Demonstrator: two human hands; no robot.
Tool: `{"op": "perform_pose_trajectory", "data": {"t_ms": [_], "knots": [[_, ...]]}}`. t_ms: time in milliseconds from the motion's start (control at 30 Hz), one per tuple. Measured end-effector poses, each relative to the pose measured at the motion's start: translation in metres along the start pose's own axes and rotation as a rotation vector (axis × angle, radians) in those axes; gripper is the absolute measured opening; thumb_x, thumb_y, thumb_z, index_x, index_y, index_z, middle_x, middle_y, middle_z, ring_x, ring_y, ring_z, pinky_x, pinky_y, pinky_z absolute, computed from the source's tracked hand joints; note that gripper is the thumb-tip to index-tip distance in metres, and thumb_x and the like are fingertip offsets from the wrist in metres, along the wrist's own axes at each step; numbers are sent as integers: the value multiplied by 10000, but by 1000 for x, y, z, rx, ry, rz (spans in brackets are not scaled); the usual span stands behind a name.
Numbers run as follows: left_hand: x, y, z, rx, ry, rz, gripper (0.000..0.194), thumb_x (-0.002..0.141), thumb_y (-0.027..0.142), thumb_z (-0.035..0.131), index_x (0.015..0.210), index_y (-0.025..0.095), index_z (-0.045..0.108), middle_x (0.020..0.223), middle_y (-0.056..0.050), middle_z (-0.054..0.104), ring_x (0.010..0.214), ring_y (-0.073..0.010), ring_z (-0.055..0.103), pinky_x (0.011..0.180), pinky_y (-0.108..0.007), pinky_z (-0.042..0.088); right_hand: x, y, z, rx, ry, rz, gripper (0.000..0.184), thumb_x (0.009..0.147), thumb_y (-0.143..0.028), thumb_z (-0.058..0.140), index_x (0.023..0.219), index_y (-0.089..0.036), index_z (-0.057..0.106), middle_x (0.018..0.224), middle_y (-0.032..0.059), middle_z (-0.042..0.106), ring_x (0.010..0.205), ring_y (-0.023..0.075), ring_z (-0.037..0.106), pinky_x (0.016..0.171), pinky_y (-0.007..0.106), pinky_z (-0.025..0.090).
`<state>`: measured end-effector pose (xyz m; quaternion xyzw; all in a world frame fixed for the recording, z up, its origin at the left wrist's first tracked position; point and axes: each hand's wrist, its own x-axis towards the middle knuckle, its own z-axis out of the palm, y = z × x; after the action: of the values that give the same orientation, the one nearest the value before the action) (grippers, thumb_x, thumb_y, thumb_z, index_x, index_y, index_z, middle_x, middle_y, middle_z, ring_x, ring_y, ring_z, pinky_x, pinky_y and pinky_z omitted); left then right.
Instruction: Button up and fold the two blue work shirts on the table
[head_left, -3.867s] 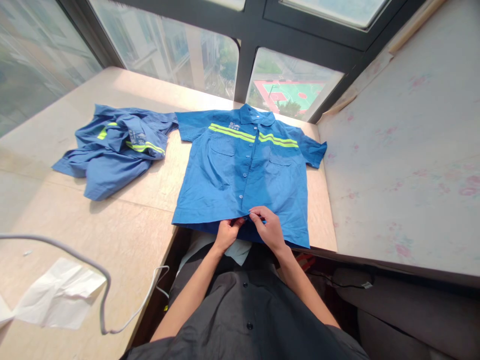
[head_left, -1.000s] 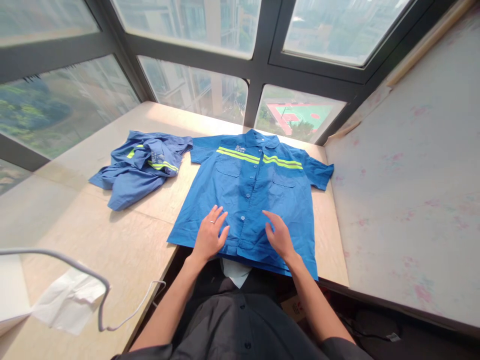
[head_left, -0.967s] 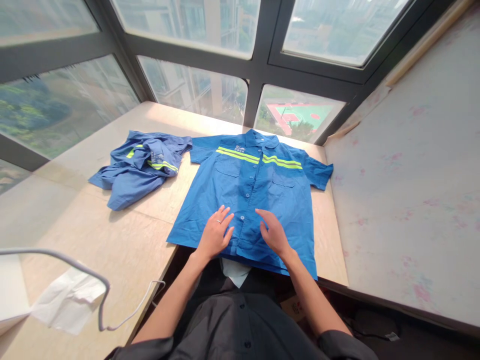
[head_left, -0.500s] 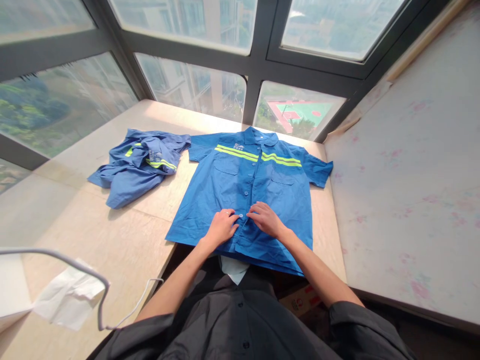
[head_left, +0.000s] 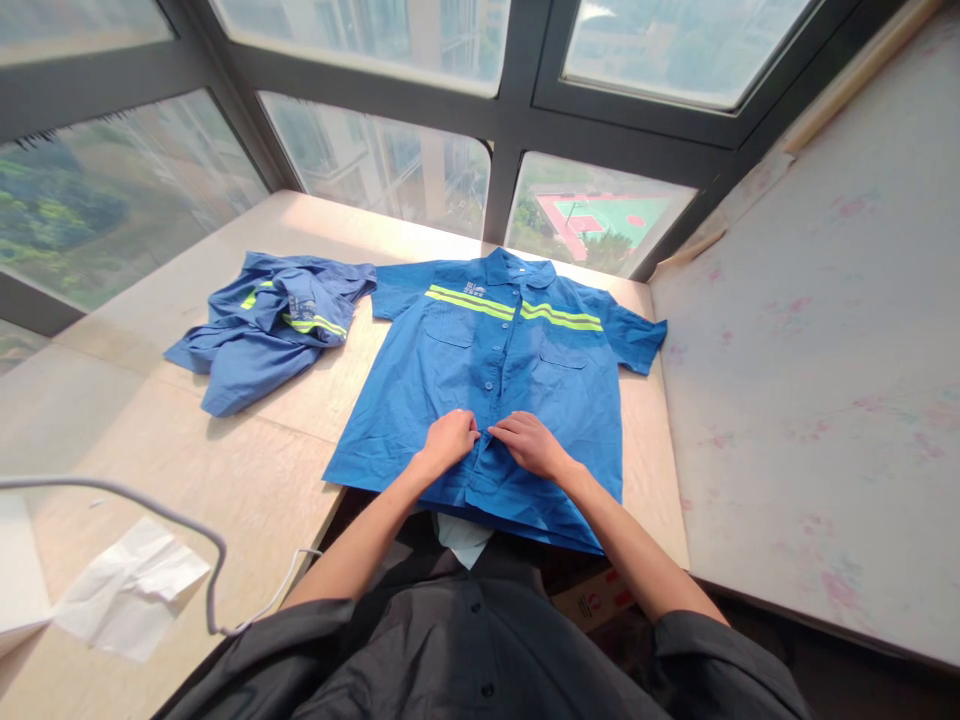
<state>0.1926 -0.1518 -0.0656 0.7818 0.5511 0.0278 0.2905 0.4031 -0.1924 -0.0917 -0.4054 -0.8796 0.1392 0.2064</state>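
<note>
A blue short-sleeved work shirt (head_left: 525, 370) with yellow-green reflective stripes lies flat, front up, on the pale wooden table (head_left: 247, 480), its hem hanging over the near edge. My left hand (head_left: 448, 440) and my right hand (head_left: 531, 444) meet at the button placket low on the shirt. Both have their fingers curled and pinch the placket fabric at a button there. A second blue shirt (head_left: 262, 330) of the same kind lies crumpled to the left.
A white cable (head_left: 187, 520) curves over the near left of the table beside a crumpled white paper (head_left: 127, 590). Large windows (head_left: 375, 160) run along the far edge. A pale speckled surface (head_left: 810, 330) rises on the right.
My hands left the hem, lay flat and open on the lower shirt a second ago, then came together at the placket and closed on it. The view shifted slightly.
</note>
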Motion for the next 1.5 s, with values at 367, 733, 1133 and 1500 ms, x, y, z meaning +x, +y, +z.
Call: {"op": "perform_pose_trajectory", "data": {"t_ms": [367, 733, 1133, 1500], "knots": [[2, -1, 4, -252, 70, -21, 135, 814, 192, 611, 897, 189, 717, 895, -63, 742, 851, -205, 673, 770, -277, 483, 54, -2, -15, -342, -332, 37, 190, 924, -203, 551, 929, -175, 738, 955, 121, 655, 915, 250, 538, 741, 342, 352], [5, -11, 27, -910, 57, -56, 146, 781, 210, 641, 904, 143, 681, 729, -25, 669, 586, -133, 615, 484, -214, 492, 46, 4, -23, -269, -332, -49, 249, 1006, -167, 412, 1062, -173, 655, 953, 70, 662, 746, 155, 576, 634, 267, 351], [11, -13, 19, -995, -72, -151, 128, 809, 97, 640, 929, 104, 685, 635, 11, 634, 522, -88, 598, 495, -194, 511, 40, 10, -7, -194, -277, -19, 190, 957, -133, 482, 999, -158, 666, 891, 69, 621, 808, 167, 541, 688, 258, 375], [-4, 0, 28, -446, 166, -34, 319, 828, 114, 519, 1014, 188, 767, 1050, -82, 753, 1007, -237, 694, 943, -339, 504, 43, -18, -14, -362, -353, 315, 201, 923, -164, 499, 1015, -185, 676, 970, 69, 633, 807, 166, 570, 632, 271, 327]]}}
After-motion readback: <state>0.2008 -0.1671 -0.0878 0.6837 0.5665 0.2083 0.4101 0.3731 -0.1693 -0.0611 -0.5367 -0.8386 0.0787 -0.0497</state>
